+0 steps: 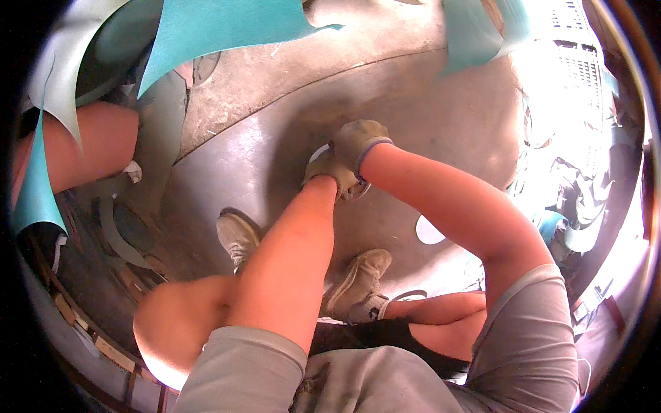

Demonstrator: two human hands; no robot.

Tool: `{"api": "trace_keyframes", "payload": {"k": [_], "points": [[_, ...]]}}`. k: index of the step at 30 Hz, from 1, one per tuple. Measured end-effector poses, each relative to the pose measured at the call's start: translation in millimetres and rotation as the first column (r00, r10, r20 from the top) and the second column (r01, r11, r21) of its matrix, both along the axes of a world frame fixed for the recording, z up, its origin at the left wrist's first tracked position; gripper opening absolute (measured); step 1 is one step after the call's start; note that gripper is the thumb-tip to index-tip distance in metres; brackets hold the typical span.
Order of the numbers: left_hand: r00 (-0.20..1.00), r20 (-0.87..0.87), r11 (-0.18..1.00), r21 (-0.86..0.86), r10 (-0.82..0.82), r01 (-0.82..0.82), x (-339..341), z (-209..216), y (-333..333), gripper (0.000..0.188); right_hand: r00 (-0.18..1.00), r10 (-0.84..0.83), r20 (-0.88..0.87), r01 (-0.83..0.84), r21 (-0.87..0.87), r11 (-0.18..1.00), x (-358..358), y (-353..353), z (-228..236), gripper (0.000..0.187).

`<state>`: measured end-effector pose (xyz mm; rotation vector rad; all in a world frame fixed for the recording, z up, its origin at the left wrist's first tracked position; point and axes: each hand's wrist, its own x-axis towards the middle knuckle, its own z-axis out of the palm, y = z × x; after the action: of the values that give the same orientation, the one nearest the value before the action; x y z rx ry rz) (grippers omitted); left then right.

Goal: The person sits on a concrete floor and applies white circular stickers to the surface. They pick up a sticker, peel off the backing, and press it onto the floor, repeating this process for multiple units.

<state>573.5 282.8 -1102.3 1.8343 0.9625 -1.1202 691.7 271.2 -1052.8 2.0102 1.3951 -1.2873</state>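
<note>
Though close together, gloved left hand (326,167) and right hand (361,139) at a whitish round piece (316,152), finger closure unclear

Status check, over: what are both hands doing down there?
Left hand, right hand: gloved, close together, grip unclear. Pale-rimmed round thing at them, mostly hidden. Teal sheet beyond, apart from hands.

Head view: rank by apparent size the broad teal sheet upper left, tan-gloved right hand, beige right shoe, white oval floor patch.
Teal sheet
Right hand, right shoe: too alike to rank
White patch
</note>
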Motion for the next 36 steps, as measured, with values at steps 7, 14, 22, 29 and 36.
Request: {"api": "trace_keyframes", "payload": {"k": [7, 14, 22, 29, 36], "points": [[0.996, 0.058, 0.994, -0.075, -0.073, 0.077, 14, 24, 10, 0.069, 0.992, -0.124, -0.004, 0.124, 0.016, 0.992, 7, -19, -3, 0.034], [0.991, 0.007, 0.990, -0.057, -0.132, 0.133, 12, 7, 2, 0.062, 0.976, -0.216, -0.010, 0.215, -0.052, 0.975, 13, -31, 4, 0.029], [0.987, 0.060, 0.986, -0.073, -0.146, 0.151, 13, 7, 2, 0.067, 0.950, -0.307, -0.062, 0.300, -0.099, 0.949, 17, -54, -11, 0.034], [0.978, 0.039, 0.979, -0.004, -0.205, 0.206, -1, -20, -8, 0.063, 0.879, -0.473, -0.061, 0.463, -0.132, 0.877, 19, -72, 0, 0.035], [0.969, 0.025, 0.969, 0.035, -0.244, 0.243, -6, -42, -13, 0.056, 0.848, -0.521, -0.102, 0.520, -0.036, 0.853, 8, -107, -24, 0.031]]}}
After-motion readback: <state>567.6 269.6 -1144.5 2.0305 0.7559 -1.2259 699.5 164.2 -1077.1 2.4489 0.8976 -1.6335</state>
